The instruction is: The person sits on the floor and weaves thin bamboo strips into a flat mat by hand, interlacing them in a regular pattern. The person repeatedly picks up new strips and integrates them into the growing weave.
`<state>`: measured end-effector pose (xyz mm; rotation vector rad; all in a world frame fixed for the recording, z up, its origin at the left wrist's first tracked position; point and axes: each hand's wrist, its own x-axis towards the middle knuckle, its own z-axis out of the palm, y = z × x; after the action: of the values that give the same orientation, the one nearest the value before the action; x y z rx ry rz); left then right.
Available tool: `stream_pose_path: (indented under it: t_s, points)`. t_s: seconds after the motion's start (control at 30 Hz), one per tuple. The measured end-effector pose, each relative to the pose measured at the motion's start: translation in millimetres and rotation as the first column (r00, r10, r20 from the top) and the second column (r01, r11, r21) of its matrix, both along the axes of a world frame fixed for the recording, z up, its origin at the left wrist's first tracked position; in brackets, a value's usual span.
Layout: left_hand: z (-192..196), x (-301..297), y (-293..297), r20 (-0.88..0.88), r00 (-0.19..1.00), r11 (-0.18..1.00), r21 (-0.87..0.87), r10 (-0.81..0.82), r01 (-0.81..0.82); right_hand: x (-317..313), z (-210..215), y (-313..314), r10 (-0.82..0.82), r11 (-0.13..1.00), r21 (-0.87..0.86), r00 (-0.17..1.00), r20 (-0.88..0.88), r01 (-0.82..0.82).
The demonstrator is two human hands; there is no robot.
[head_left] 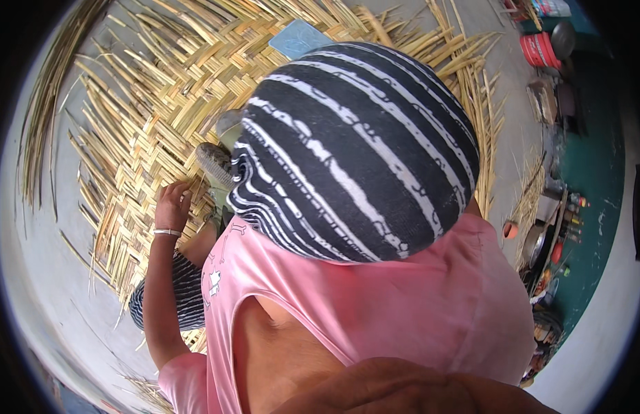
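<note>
1. Nearest to you: black-and-white striped head cloth [354, 152] and pink shirt [403, 310] fill the centre & lower part of the view, blocking much of what's below.
2. Your left hand [172, 205] shows at left-centre, arm coming up from the lower left w/ a thin light bangle [167, 232] at the wrist. Fingers are bent, tips resting on the strips of the woven mat [168, 103]; can't tell if a strip is pinched between them.
3. Your right hand isn't visible – hidden under the head cloth or out of frame, so its state can't be told.
4. Mat lies flat on the grey floor [51, 276], spreading from your left hand up across the top of the view; loose strip ends stick out along its edges.
5. Foot in a patterned shoe [214, 160] rests on the mat just right of your left hand.
6. Blue square piece [299, 38] lies on the mat near the top.
7. Red bucket [537, 50] stands top right, well apart; pots & small bottles [575, 207] cluster along the right edge.
</note>
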<state>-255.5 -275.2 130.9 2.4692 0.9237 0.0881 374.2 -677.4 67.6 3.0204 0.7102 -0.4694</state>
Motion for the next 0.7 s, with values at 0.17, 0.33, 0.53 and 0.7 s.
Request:
stream_pose_path:
  t_s: [0.17, 0.33, 0.53, 0.7]
  points:
    - [13, 0, 12, -0.042, 0.981, 0.949, -0.245, 0.191, -0.196, 73, 30, 44, -0.249, 0.93, 0.332, 0.936, 0.25, 0.158]
    - [74, 90, 32, 0.133, 0.91, 0.883, -0.333, 0.392, -0.332, 49, 169, 224, 0.036, 0.838, 0.452, 0.858, 0.512, -0.305]
    - [150, 204, 19, 0.315, 0.531, 0.394, -0.918, 0.787, -0.039, -167, 195, 425, 0.461, -0.38, 0.214, 0.016, 0.887, -0.9]
    - [93, 170, 45, 0.074, 0.273, 0.074, -0.997, 0.959, 0.011, -246, 184, 433, 0.595, -0.409, 0.156, -0.133, 0.793, -0.899]
